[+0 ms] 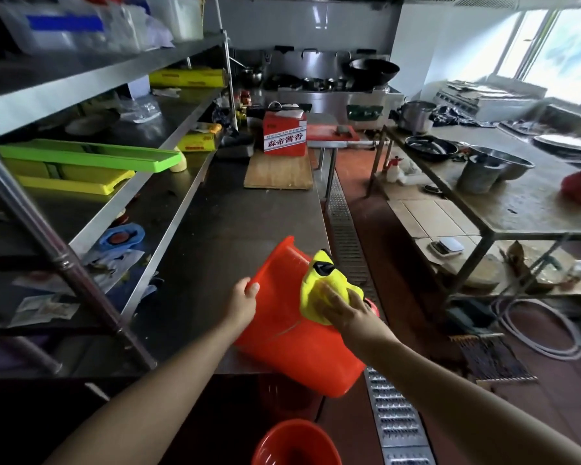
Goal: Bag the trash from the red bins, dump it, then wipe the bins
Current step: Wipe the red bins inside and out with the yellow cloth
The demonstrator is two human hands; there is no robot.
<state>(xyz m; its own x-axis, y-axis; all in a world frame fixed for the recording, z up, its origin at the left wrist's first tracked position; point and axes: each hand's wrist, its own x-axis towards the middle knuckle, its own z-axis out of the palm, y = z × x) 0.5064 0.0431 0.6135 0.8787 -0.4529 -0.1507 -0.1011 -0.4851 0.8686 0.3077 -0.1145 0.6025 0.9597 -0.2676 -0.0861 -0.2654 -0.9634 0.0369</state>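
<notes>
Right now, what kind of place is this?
Most likely a commercial kitchen: black woks on a steel cooking range, stainless steel prep tables, steel mixing bowls and a metal floor drain grate.

1. Red plastic bin lies tipped on its side at the edge of the stainless steel counter.
2. Left hand grips the bin's rim.
3. Right hand presses a yellow cleaning cloth against the bin's outer wall.
4. Second red round bin stands below, mouth up.
</notes>
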